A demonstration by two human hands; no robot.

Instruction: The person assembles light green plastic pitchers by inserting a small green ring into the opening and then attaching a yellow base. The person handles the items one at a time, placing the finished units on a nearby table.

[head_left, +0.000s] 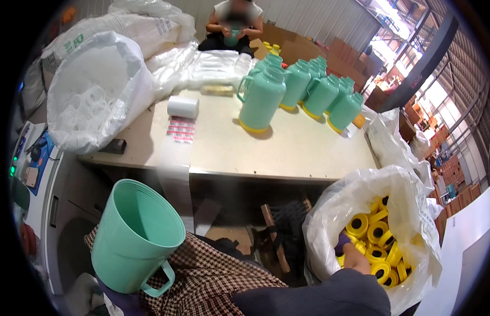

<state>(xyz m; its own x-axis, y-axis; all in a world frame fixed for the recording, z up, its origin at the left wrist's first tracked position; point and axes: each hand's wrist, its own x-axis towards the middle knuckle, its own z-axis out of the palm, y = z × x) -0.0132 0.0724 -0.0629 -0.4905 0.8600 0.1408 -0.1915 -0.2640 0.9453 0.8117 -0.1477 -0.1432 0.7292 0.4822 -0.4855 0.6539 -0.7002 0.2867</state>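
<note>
A mint-green flask body [137, 221], its wide threaded mouth up and its handle low on the right, stands tilted over my lap. Below it shows a patch of purple glove, my left hand [118, 301], which supports the flask from underneath; its fingers are mostly hidden. My right hand [343, 243], also in a purple glove, reaches into a white plastic-lined sack [329, 210] at the right. There it touches yellow ring-shaped bases [376, 231] with dark centres. Its fingers are too hidden to show whether they grip one.
On the table [229, 152] stand several green flasks [262, 100] with yellow bottoms. A white label roll [183, 107] trails its strip over the front edge. A sack of clear rings [90, 108] stands left. Across the table a person [234, 31] holds a green piece.
</note>
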